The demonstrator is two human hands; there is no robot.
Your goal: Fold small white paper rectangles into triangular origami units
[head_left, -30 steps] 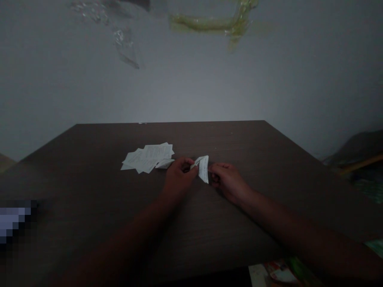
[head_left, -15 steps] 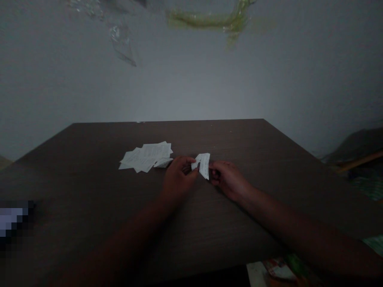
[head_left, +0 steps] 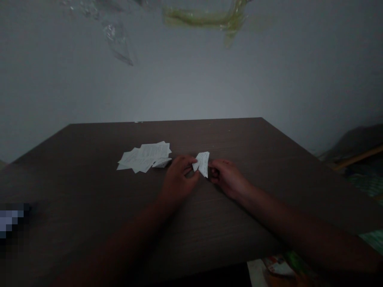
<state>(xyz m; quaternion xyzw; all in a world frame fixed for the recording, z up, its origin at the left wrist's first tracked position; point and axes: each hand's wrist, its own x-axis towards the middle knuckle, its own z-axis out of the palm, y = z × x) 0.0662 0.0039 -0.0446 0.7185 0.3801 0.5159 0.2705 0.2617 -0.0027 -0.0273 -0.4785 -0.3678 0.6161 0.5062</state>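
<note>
A small folded piece of printed paper (head_left: 204, 162) is held up between my two hands just above the table. Thumb and fingers of my left hand (head_left: 180, 175) pinch its left side. At its right edge, my right hand (head_left: 226, 175) has its fingers curled in, gripping or touching the paper from behind; the exact contact is partly hidden. Left of my left hand lies a loose, overlapping pile of printed paper sheets (head_left: 140, 157). Against the pile's right end sits another folded paper (head_left: 162, 162).
The dark wooden table (head_left: 125, 211) has its far edge near a grey wall (head_left: 191, 79) with yellowish tape (head_left: 194, 18) on it. A blurred-out, pixelated object (head_left: 10, 221) is at the left edge. Cluttered items (head_left: 281, 267) show below the table's front right.
My left fingers have closed slightly on the folded paper, and the gap at its left side has narrowed. The camera view has shifted a little; the pile stays put.
</note>
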